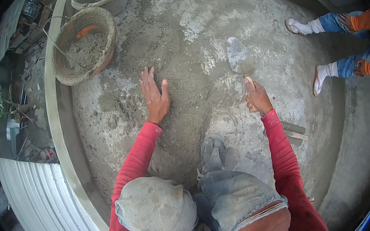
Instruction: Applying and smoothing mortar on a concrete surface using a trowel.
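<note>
My right hand (pixel 259 98) is wrapped round the wooden handle of a trowel (pixel 238 55). The trowel's blade points away from me over the pale, dusty concrete, with some grey mortar near its handle end. My left hand (pixel 155 96) holds nothing; its fingers stretch forward, thumb apart, over the loose grey mortar (pixel 142 48) spread on the floor. Whether the palm touches the mortar I cannot tell. Beyond my left hand stands a mortar-crusted bucket (pixel 107 42) with a wire handle, partly filled with grey mix. A flat float (pixel 294 133) lies beside my right forearm, partly hidden by it.
At the right, another person in jeans (pixel 347 68), orange sleeves and white socks stands or squats facing in. A low concrete ledge (pixel 62 124) borders the left side, with corrugated metal sheet (pixel 36 199) beyond. A second container (pixel 112 3) is at the top.
</note>
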`<act>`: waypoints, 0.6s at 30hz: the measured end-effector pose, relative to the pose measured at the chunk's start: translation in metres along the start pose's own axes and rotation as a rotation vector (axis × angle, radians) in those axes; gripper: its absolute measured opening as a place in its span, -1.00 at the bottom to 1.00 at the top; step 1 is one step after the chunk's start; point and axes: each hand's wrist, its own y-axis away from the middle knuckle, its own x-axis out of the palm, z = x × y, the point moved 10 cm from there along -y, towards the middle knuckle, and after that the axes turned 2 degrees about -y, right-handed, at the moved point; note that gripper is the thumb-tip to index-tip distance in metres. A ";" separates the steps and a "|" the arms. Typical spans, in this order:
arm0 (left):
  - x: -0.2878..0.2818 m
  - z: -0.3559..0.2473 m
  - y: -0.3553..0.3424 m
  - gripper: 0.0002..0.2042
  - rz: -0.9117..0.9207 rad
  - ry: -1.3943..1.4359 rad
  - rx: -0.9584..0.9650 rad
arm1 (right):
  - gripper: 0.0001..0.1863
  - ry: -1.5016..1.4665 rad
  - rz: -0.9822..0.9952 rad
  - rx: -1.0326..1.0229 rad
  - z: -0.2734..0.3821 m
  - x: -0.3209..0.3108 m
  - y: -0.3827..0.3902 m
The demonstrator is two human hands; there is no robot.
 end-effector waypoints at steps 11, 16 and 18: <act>0.001 0.009 -0.003 -0.35 0.015 0.007 -0.040 | -0.43 0.014 0.170 -0.093 0.054 0.069 0.010; 0.016 -0.003 -0.002 -0.35 0.030 0.023 -0.008 | -0.42 -0.241 -0.060 -0.044 0.035 0.022 -0.048; 0.006 0.013 0.001 -0.35 0.037 -0.023 -0.031 | -0.40 -0.124 0.133 -0.024 0.061 0.062 -0.015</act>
